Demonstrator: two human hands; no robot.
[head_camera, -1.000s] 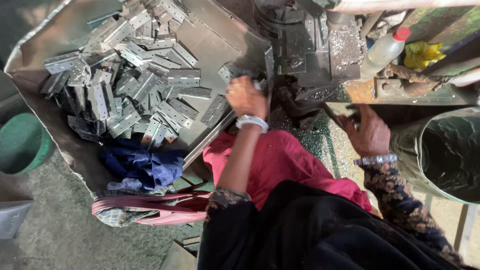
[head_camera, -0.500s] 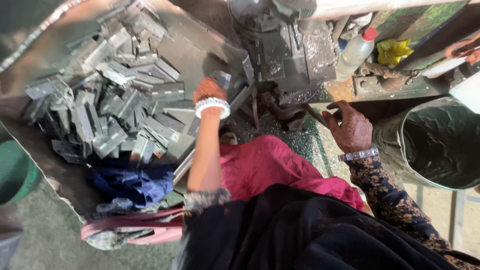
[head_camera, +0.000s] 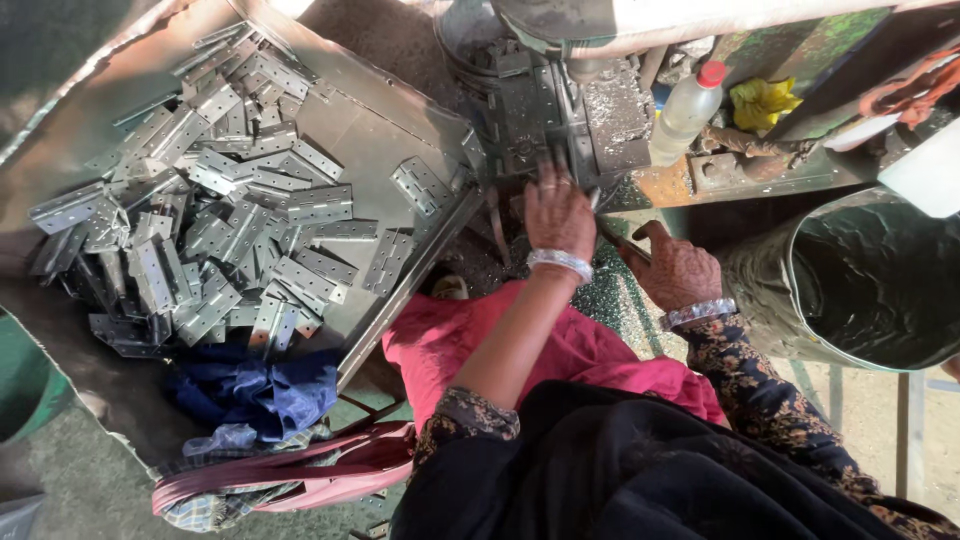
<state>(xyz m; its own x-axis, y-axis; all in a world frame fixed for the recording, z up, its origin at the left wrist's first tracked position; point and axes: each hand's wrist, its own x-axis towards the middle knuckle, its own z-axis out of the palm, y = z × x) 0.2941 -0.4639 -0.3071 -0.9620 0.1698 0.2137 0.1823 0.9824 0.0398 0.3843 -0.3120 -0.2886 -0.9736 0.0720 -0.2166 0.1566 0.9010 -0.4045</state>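
left hand (head_camera: 558, 212) at press machine (head_camera: 540, 110), grip unclear; right hand (head_camera: 678, 270) grip curled round rod (head_camera: 622, 240)

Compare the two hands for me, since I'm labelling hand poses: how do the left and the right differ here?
The left hand reaches forward, fingers spread against the grey metal machine; the right hand sits lower and nearer the body, curled around a thin dark rod or handle. The left forearm is bare, while the right arm wears a patterned sleeve to the wrist. Both wear a pale bangle.
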